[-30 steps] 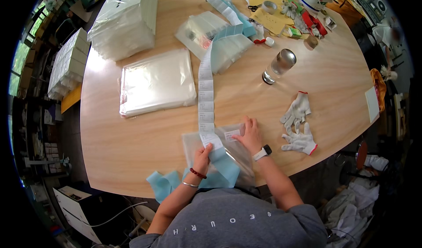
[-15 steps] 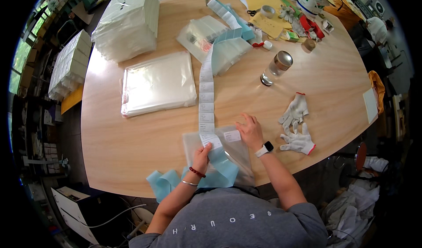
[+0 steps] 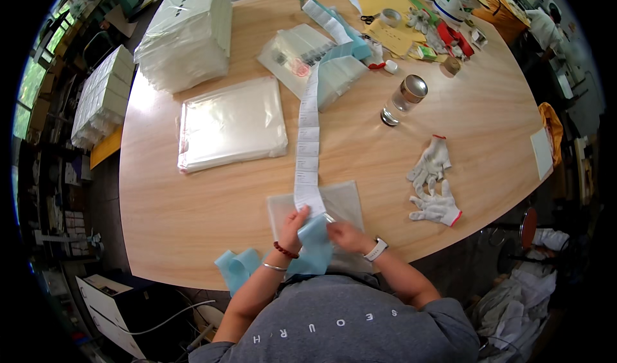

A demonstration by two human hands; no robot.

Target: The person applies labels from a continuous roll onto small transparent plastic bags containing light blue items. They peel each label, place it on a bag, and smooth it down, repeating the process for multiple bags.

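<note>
Right hand (image 3: pixel 347 236) fingers hidden under blue backing strip (image 3: pixel 313 247); far-end clutter (image 3: pixel 443 38) too small to identify.

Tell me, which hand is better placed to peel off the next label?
Probably the left hand: it already pinches the near end of the label strip. The right hand rests lower, on the clear bag, seemingly steadying it.
</note>
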